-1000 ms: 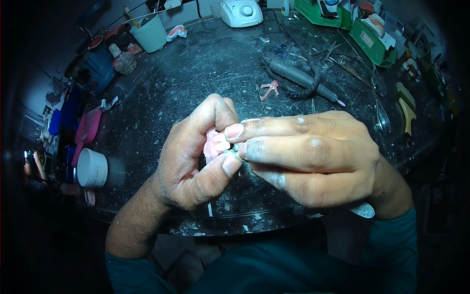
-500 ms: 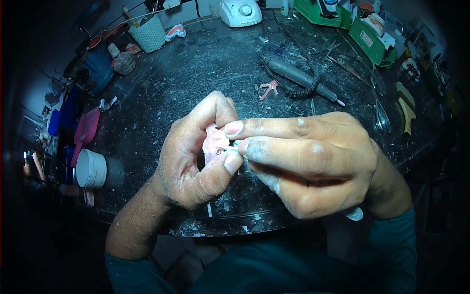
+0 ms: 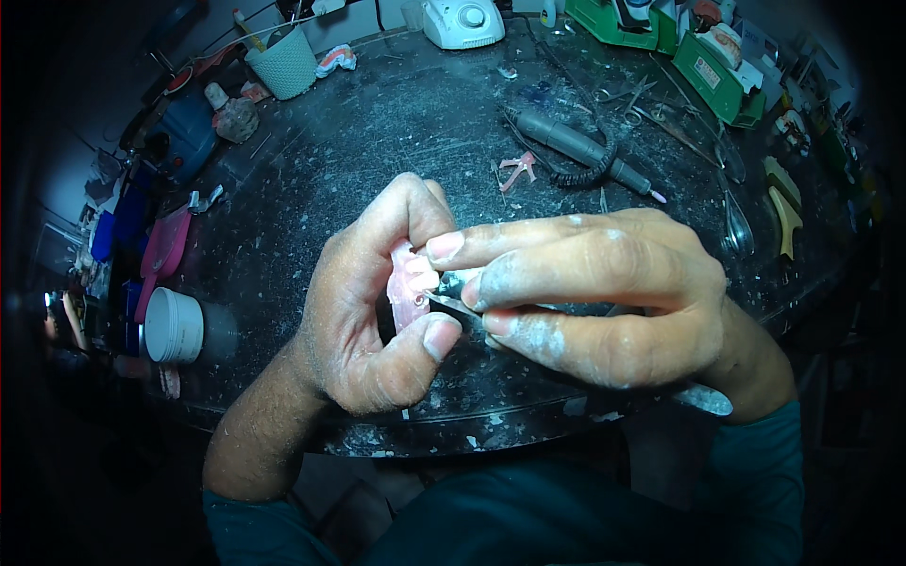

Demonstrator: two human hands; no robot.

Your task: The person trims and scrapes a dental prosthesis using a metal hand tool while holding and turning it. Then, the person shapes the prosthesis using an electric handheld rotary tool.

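Observation:
My left hand (image 3: 363, 311) grips a pink dental piece (image 3: 408, 292) with cream teeth, its fingers curled round the far side. My right hand (image 3: 604, 302) is closed on a thin metal instrument (image 3: 710, 400), whose broad silver end shows below the hand. The instrument's narrow end reaches the side of the dental piece near a small wire loop. My right index finger lies against or just beside the teeth, and the fingers hide much of the tool.
On the dark, dusty bench lie a rotary handpiece (image 3: 571, 141), a pink branched scrap (image 3: 521, 165), scissors (image 3: 623, 99) and metal instruments (image 3: 736, 222). A white tub (image 3: 175, 325) and pink dustpan (image 3: 165, 250) sit left; a white control box (image 3: 462, 24) and green bins (image 3: 713, 80) stand behind.
My left thumb has moved down and left, uncovering more of the pink piece. My right fingers have shifted, and more of the metal instrument shows between the hands.

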